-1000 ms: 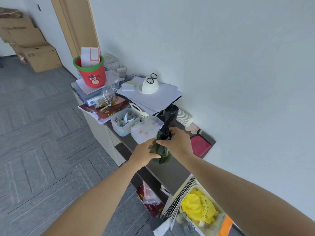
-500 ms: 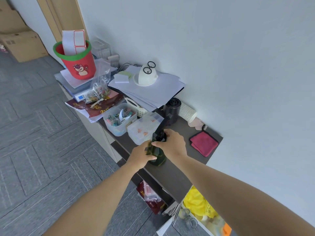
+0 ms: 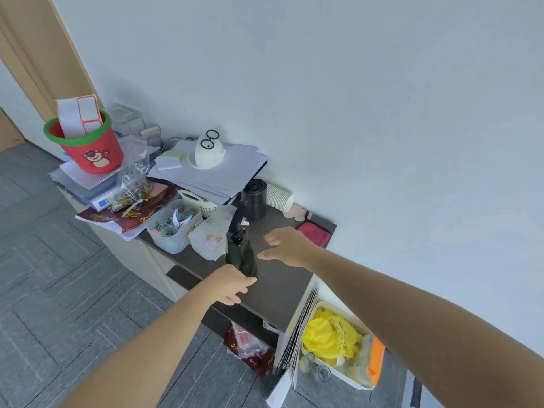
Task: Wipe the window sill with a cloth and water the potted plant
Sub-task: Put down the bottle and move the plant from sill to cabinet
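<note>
Head view, the only one. On the dark cabinet top [image 3: 276,287], against a pale wall [image 3: 353,113], one dark green spray bottle [image 3: 242,256] with a black nozzle head: stands upright near the front edge, just beside the nearer of two clear plastic boxes [image 3: 209,237]. Two bare hands, both empty. Left hand [image 3: 232,285]: open, fingers loosely extended, low at the foot of the bottle; tips very near the base, cannot tell whether touching. Right hand [image 3: 287,245]: open too, fingers spread, palm down, just to the right of the bottle's shoulder and apart from it; grips nothing. One pink cloth [image 3: 314,234]: lies flat at the far right corner of the top, by the wall, partly hidden behind the right hand. Behind the bottle, one black cylinder [image 3: 254,198] upright, and one stack of paper cups [image 3: 279,198] on its side, right next to it. Further left, one pile of papers [image 3: 223,175] under one white dome [image 3: 207,153] with two black rings on top. Of the two boxes, one full of coloured clips, the other with a few small pink bits. One bag [image 3: 132,189] of clips beside one red bucket [image 3: 94,151] with a green rim and a bear picture. Down on the right of the cabinet, one white bin [image 3: 341,376] with one yellow item [image 3: 329,337] inside.
</note>
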Available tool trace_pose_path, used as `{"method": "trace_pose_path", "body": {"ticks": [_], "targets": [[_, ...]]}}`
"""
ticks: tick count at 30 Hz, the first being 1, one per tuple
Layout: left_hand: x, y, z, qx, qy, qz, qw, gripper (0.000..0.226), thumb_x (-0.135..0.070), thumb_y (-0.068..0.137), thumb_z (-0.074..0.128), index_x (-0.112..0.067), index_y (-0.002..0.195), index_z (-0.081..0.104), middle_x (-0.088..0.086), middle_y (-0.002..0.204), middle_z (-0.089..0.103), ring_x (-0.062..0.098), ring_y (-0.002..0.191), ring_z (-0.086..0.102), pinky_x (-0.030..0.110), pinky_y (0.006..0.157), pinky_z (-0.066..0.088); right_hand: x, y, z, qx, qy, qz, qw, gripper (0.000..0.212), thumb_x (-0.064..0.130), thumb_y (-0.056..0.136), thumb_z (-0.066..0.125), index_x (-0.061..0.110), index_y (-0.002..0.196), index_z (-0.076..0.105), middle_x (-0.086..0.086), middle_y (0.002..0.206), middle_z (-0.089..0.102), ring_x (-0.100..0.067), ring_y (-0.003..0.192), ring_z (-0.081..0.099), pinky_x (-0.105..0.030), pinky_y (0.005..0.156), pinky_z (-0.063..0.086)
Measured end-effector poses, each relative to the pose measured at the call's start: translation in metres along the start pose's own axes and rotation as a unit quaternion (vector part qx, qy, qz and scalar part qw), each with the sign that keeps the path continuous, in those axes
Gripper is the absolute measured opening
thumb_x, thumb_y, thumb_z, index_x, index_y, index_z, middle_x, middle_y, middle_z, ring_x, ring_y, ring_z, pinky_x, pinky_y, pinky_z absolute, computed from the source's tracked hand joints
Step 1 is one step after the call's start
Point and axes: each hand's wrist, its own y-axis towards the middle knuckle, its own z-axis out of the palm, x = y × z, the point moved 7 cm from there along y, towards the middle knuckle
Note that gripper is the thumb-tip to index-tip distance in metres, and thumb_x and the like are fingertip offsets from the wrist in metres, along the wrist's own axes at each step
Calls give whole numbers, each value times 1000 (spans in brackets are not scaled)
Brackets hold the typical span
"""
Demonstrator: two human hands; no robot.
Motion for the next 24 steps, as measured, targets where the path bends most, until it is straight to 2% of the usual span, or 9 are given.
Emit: {"method": "trace_pose_path", "body": {"ticks": [2,5,10,13,16,18,21,24], "targets": [[-25,-19,21,-7,10,57,998,50,-35,95,57,-12,138,49,5,129,62,23,99,67,30,82,54,-12,-37,-25,-35,6,3,999,54,32,86,70,3,130,58,-12,133,61,-28,122,57,-39,104,45],[-69,-55,70,3,-17,150,989,44,-31,92,62,-15,133,55,2,118,65,21,94,68,27,77,53,-42,-108,-63,-133,62,6,989,30,24,83,72,7,108,70,-9,110,72,-24,102,65,-32,86,51],[-153,-162,187,52,-86,325,941,23,-23,93,61,-15,113,66,3,104,73,18,87,71,25,74,50,-105,-294,-115,-332,141,5,933,15,21,84,72,16,98,73,6,88,73,-8,77,69,-20,76,51],[-188,-255,278,124,-104,405,900,18,-31,94,59,-20,105,69,2,101,75,20,88,73,30,81,54,-138,-441,-128,-443,197,17,874,14,22,85,72,15,97,72,1,92,75,-17,78,73,-21,75,53],[-200,-357,380,213,-97,455,859,21,-34,97,53,-22,103,70,1,97,76,19,87,73,31,83,56,-160,-594,-123,-551,222,43,803,13,21,87,71,13,97,72,-2,92,77,-21,80,73,-17,68,50],[-195,-425,448,275,-80,478,830,23,-35,98,52,-22,102,70,0,96,76,18,87,73,30,82,56,-170,-690,-109,-611,206,70,761,7,20,87,71,16,93,72,-1,89,77,-18,77,73,-19,69,51],[-178,-529,542,378,-61,493,781,23,-31,98,52,-19,102,71,3,96,75,19,86,72,30,82,56,-178,-829,-76,-687,158,120,699,3,22,87,71,21,90,72,3,87,77,-16,76,73,-32,78,58],[-149,-639,628,485,-25,498,718,21,-25,98,53,-15,103,71,3,92,74,19,85,70,30,81,54,-172,-961,-27,-746,111,180,632,3,23,87,70,26,89,71,6,87,77,-13,76,72,-35,80,57]]}}
